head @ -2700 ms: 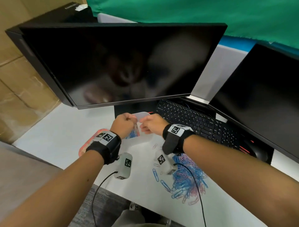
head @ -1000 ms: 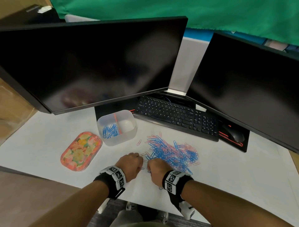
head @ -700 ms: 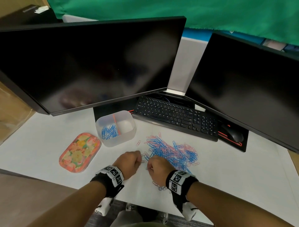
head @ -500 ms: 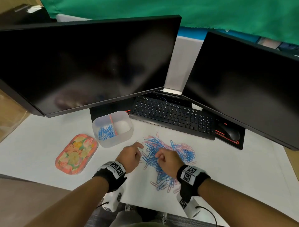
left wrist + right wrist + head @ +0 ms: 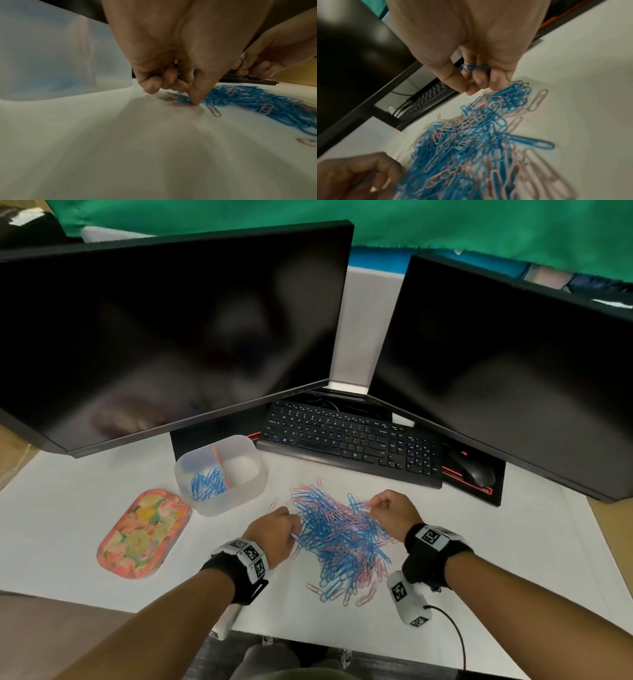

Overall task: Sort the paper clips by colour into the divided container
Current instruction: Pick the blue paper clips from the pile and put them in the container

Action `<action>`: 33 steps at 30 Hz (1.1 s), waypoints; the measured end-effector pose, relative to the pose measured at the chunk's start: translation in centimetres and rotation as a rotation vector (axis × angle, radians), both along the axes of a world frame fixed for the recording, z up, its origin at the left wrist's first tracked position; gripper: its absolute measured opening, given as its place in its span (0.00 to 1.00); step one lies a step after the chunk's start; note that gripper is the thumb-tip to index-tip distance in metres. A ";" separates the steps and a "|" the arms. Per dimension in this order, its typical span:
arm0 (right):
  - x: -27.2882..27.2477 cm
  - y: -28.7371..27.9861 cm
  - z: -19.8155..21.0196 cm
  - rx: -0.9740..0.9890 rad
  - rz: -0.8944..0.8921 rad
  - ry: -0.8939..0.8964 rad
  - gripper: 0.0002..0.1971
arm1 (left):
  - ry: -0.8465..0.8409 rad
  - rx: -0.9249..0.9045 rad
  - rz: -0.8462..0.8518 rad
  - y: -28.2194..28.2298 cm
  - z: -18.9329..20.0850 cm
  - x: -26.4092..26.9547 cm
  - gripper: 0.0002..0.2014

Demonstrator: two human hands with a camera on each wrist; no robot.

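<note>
A loose pile of blue and pink paper clips [image 5: 339,535] lies on the white desk. Behind it to the left stands the translucent divided container [image 5: 253,491]; blue clips [image 5: 207,484] fill its left compartment, and the right one looks bare. My left hand [image 5: 294,525] works at the pile's left edge. Its curled fingers [image 5: 169,79] hold blue clips while one fingertip presses on a blue clip [image 5: 183,100] on the desk. My right hand [image 5: 375,505] hovers at the pile's far right, with blue clips [image 5: 476,67] tucked in its curled fingers and thumb meeting forefinger.
A floral lid [image 5: 144,535] lies left of the container. A black keyboard [image 5: 349,436] and mouse [image 5: 476,470] sit behind the pile, under two dark monitors [image 5: 171,330]. The desk's front edge runs just below my wrists.
Both hands left the container, came down at the pile's near edge, then moved into it. The right hand has shifted to the pile's far right side; the left stays at its left edge.
</note>
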State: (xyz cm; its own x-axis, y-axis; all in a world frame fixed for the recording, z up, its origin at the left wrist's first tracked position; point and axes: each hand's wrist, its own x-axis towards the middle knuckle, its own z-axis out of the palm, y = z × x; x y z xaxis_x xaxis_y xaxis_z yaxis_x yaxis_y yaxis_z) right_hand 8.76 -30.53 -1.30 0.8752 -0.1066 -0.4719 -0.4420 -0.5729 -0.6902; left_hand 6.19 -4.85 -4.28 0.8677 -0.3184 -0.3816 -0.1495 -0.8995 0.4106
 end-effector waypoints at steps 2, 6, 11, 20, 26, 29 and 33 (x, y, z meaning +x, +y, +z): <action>0.2 0.0 -0.1 -0.090 0.017 -0.067 0.05 | -0.029 0.022 -0.013 0.1 0.0 0.1 0.09; 1.6 0.8 -0.3 -0.161 0.075 -0.120 0.08 | -0.021 0.016 -0.010 0.5 0.3 0.3 0.06; 3.9 2.8 -0.4 -0.283 0.226 -0.155 0.06 | -0.005 -0.107 0.094 1.0 1.0 0.3 0.05; 5.6 4.7 -0.7 -0.448 0.373 -0.006 0.11 | -0.005 -0.321 0.343 1.4 1.6 0.5 0.13; 5.7 4.8 -0.3 -0.377 0.383 0.040 0.13 | 0.193 -0.622 0.569 1.1 2.9 1.3 0.13; 5.7 4.4 0.1 -0.243 0.374 0.065 0.12 | 0.392 -0.872 0.734 1.2 4.5 1.7 0.07; 6.0 3.8 1.3 0.066 0.244 0.215 0.06 | 0.508 -1.092 0.886 2.0 6.0 1.8 0.10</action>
State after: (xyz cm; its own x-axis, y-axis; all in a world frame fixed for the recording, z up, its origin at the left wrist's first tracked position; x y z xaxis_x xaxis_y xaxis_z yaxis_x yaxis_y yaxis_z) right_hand 14.81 -26.74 -0.02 0.7505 0.1308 -0.6478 -0.4372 -0.6369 -0.6350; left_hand 7.98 -2.88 1.76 0.7780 -0.0934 -0.6212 0.6277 0.1571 0.7625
